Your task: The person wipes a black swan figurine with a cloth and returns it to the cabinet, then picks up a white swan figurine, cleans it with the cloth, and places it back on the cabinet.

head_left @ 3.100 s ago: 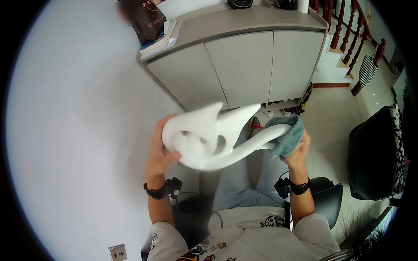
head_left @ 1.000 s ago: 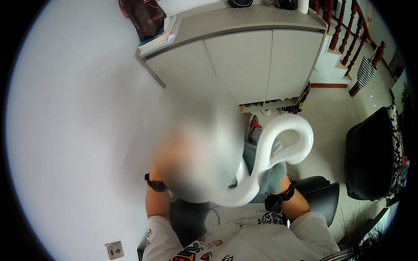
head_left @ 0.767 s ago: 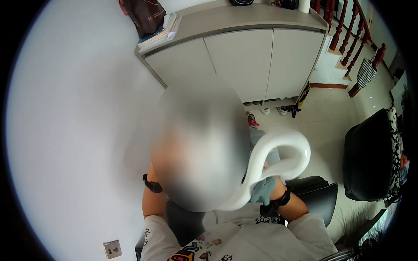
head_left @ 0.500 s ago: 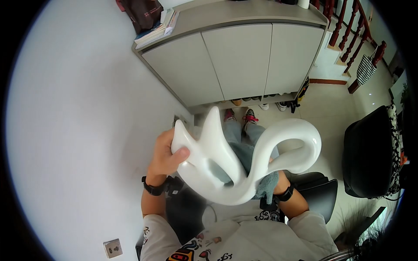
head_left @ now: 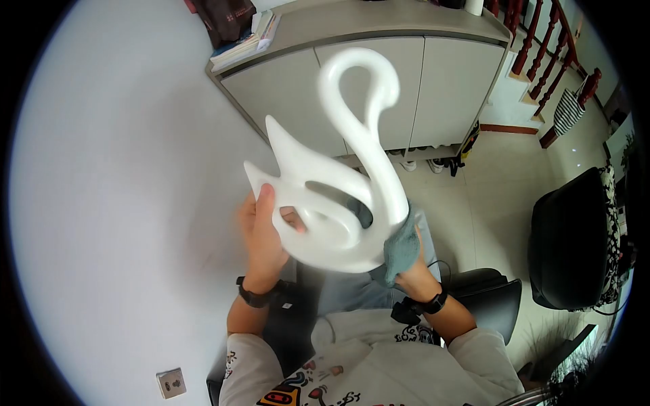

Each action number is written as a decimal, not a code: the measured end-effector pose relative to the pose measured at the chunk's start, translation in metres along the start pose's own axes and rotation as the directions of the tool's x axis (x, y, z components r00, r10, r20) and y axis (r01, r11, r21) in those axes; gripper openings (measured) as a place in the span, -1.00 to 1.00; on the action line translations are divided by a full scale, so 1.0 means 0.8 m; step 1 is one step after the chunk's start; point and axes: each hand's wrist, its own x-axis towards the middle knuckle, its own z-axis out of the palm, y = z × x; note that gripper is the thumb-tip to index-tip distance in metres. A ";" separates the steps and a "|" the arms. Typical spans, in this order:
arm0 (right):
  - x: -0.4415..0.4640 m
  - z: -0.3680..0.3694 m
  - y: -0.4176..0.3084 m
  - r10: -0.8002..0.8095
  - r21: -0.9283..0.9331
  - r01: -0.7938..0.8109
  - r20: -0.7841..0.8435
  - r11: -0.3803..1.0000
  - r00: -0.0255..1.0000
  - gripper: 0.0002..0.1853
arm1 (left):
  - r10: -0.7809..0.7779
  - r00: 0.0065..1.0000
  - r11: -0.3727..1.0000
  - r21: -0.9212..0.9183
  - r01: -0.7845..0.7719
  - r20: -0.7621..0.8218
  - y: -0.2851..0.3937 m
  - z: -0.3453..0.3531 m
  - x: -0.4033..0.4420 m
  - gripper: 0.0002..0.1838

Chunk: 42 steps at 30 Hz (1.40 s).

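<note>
A glossy white swan figurine (head_left: pixel 325 196) is held up over my lap, its curved neck rising toward the cabinet. My left hand (head_left: pixel 263 233) is closed on the tail end, thumb on the near side and a fingertip showing through a cut-out in the body. A grey-green cloth (head_left: pixel 402 252) is pressed against the swan's breast on the right. My right hand (head_left: pixel 414 272) is behind that cloth, gripping it against the figurine; its fingers are mostly hidden. Part of the cloth also shows through the wing opening.
Ahead stands a grey shoe cabinet (head_left: pixel 369 95), with books (head_left: pixel 247 47) and a dark bag (head_left: pixel 227 20) on its left end. A white wall (head_left: pixel 128 203) is close on my left. To the right is a black chair (head_left: pixel 569 237); stairs with red railings lie beyond.
The swan has tilted from neck-right to more upright, its head swinging up and left. Both hands moved with it, and the cloth has shifted up along the breast.
</note>
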 end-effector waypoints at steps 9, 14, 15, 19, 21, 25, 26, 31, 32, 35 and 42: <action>0.024 -0.012 0.028 -0.122 0.048 0.123 -0.040 0.991 0.992 -0.42 | -0.042 0.987 0.966 -0.259 0.000 -0.154 -0.021 0.041 0.005 -0.47; 0.024 -0.041 0.055 -0.392 -0.394 0.412 0.133 0.821 0.910 -0.47 | -0.078 0.963 0.957 -0.291 0.000 -0.257 -0.038 0.071 -0.002 -0.54; 0.024 -0.047 0.059 -0.405 -0.439 0.416 0.123 0.796 0.906 -0.47 | -0.079 0.959 0.953 -0.303 -0.007 -0.271 -0.043 0.078 -0.004 -0.54; 0.021 -0.071 0.080 -0.434 -0.392 0.402 0.008 0.827 0.901 -0.50 | -0.066 0.971 0.941 -0.339 -0.016 -0.230 -0.061 0.085 -0.014 -0.54; 0.019 -0.080 0.085 -0.407 -0.221 0.380 -0.096 0.898 0.908 -0.53 | -0.068 0.968 0.942 -0.335 -0.018 -0.243 -0.065 0.094 -0.017 -0.52; 0.007 -0.043 0.031 -0.468 -0.457 0.340 -0.201 0.822 0.861 -0.52 | 0.075 0.980 0.954 -0.275 -0.124 -0.182 -0.075 0.100 -0.021 -0.48; 0.006 -0.034 0.026 -0.359 -0.175 0.317 -0.325 0.932 0.875 -0.50 | 0.120 0.978 0.957 -0.243 -0.161 -0.172 -0.081 0.096 -0.021 -0.46; 0.011 -0.075 0.025 -0.557 -0.423 0.426 -0.260 0.800 0.789 -0.39 | 0.355 0.933 0.929 0.084 -0.359 0.058 -0.088 0.068 -0.034 -0.26; 0.008 -0.088 0.015 -0.507 -0.240 0.452 -0.280 0.859 0.815 -0.43 | 0.251 0.964 0.963 -0.127 -0.239 0.089 -0.074 0.064 -0.033 -0.21; 0.000 -0.040 -0.038 -0.405 -0.247 0.339 -0.311 0.908 0.860 -0.37 | 0.028 0.870 0.930 -0.332 0.158 0.492 -0.053 -0.020 -0.003 -0.06; 0.005 -0.004 -0.069 -0.411 -0.394 0.391 0.035 0.832 0.911 -0.26 | -0.178 0.634 0.955 0.288 -0.073 0.753 -0.007 -0.037 0.014 -0.06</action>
